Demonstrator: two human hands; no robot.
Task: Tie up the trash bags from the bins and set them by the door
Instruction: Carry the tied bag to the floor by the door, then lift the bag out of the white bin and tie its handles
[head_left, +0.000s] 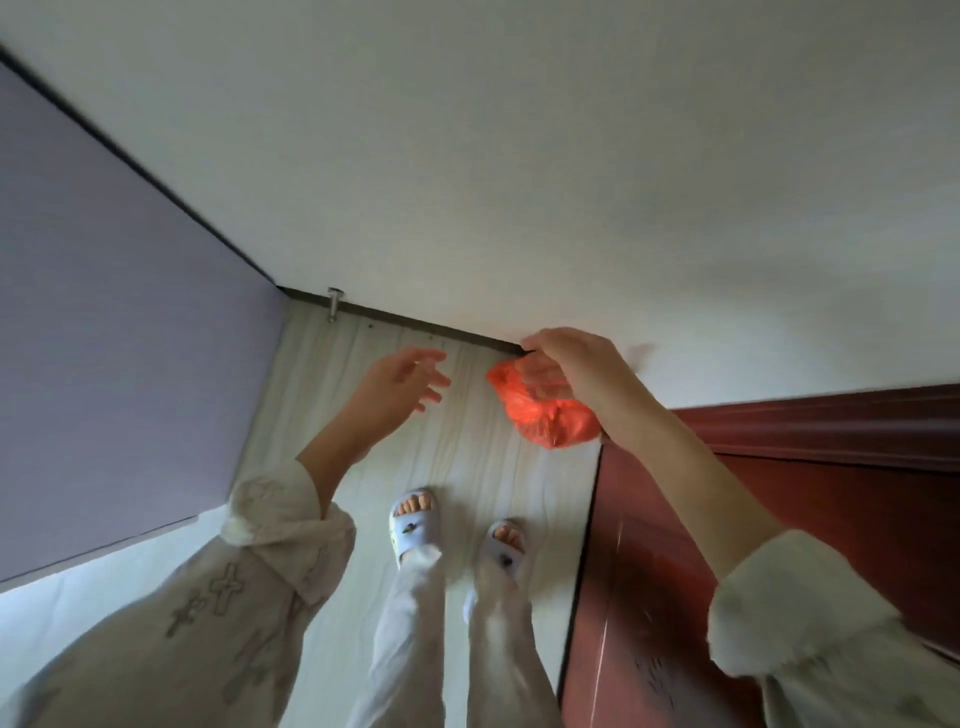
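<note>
Trash bag (545, 410), small and orange, is held above the pale floor (467, 467) by the right hand (571, 374), whose fingers are curled over its gathered top. Left of the grip, the left hand (400, 387) is spread and holds nothing. Right of the grip, a red-brown door (779, 493) is seen. No knot can be made out; setting down seems left.

You're looking through soft, even indoor light with no glare. The pale wood-grain floor (467, 457) gives the brightest patch at its lower left, beside the purple panel. Motion blur smears both hands, the orange bag and the trouser legs. Wide-angle distortion bends the wall lines away from the floor's centre.
</note>
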